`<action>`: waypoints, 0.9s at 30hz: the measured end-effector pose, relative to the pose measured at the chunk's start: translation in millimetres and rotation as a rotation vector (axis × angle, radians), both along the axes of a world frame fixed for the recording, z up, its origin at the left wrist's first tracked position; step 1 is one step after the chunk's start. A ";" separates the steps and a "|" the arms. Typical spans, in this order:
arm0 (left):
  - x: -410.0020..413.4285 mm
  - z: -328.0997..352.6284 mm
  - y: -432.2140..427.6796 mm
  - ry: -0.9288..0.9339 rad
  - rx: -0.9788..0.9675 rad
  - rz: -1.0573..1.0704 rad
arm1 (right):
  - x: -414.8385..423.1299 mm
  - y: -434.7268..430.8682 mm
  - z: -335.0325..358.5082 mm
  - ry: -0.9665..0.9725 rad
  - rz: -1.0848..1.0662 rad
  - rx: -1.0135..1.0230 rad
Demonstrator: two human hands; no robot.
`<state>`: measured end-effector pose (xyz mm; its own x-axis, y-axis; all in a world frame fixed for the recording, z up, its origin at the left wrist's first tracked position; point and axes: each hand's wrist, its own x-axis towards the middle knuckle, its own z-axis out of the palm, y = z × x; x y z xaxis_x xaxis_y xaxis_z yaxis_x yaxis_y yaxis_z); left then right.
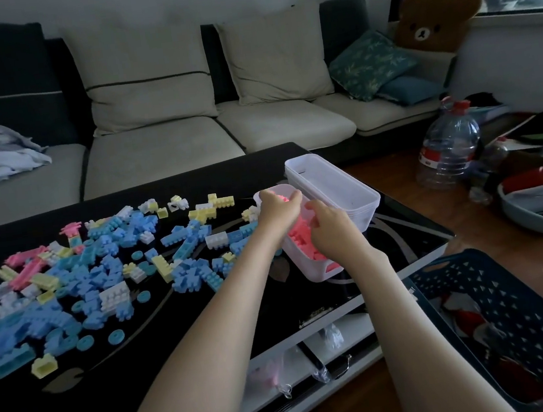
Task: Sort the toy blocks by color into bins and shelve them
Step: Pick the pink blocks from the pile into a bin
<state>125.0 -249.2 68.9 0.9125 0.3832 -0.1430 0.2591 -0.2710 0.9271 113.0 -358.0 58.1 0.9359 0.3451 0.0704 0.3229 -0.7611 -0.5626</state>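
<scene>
Evidently sorting pinks: left hand point(278, 206) pinches pink blocks point(282, 198) above their bin point(305, 270); right hand's point(332, 224) fingers point(313, 208) curl inside, grasp unclear.

The left hand point(278, 205) and right hand point(331, 227) meet over a bin point(305, 271) on the table point(179, 354). Loose blocks point(100, 271) spread to their left. A stack of bins point(333, 194) stands just right and behind, and a basket point(448, 261) sits nearer, right.

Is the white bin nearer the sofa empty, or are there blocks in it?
Empty: the far white bin shows only its bare floor; pink blocks lie in the near bin.
</scene>
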 end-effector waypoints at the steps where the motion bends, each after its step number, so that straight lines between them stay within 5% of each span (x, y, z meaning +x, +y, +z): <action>1: -0.2 -0.1 -0.3 0.010 -0.025 -0.023 | -0.9 1.7 -1.8 0.020 0.020 -0.011; 9: -15.9 -0.1 -1.7 -0.172 -0.418 -0.068 | -1.0 9.5 -6.1 -0.050 0.022 -0.035; 19: -57.1 -15.4 45.8 -0.227 -0.069 0.288 | -2.7 14.9 -7.4 -0.083 0.041 -0.225; 27: -110.5 -14.7 102.3 0.054 0.158 0.160 | -19.9 29.3 -3.2 -0.123 0.037 -0.242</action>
<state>14.4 -146.9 54.2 0.8307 0.5442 -0.1169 0.3587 -0.3628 0.8600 93.1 -328.7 54.9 0.9118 0.3996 0.0945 0.4079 -0.8550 -0.3204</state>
